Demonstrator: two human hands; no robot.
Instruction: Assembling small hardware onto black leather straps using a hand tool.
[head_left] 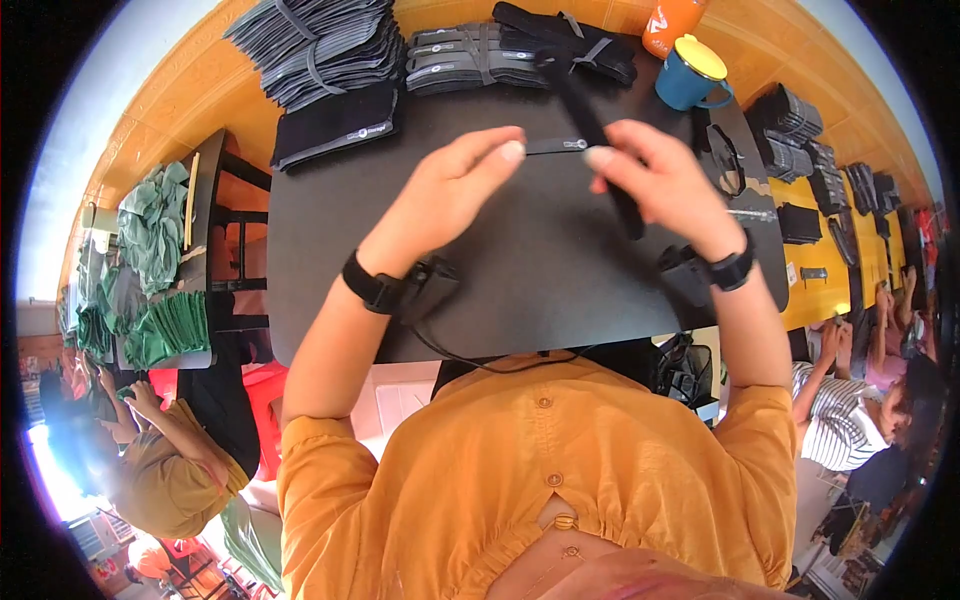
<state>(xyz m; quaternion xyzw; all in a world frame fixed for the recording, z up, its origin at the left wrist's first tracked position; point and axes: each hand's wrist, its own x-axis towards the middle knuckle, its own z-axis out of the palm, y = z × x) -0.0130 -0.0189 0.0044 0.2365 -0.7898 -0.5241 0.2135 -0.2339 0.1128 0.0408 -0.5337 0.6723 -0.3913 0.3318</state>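
Note:
My left hand (455, 185) is closed, thumb and forefinger pinched at one end of a thin black fabric piece (552, 148) with a small pale printed mark. Across from it, my right hand (655, 178) is closed on a long black fabric strap (580, 105). The strap slants from near the stacks at the back down past my right fingers. Whether strap and marked piece are joined, I cannot tell. Both hands are over the middle of the dark table (480, 270). Black wrist bands with small devices sit on both wrists.
Behind stand a tall tied stack of dark fabric pieces (320, 55), a grey tied bundle (470, 58) and a black tied bundle (590, 50). A blue mug (685, 90) with a yellow lid and an orange bottle (672, 25) are at back right. People work at both sides.

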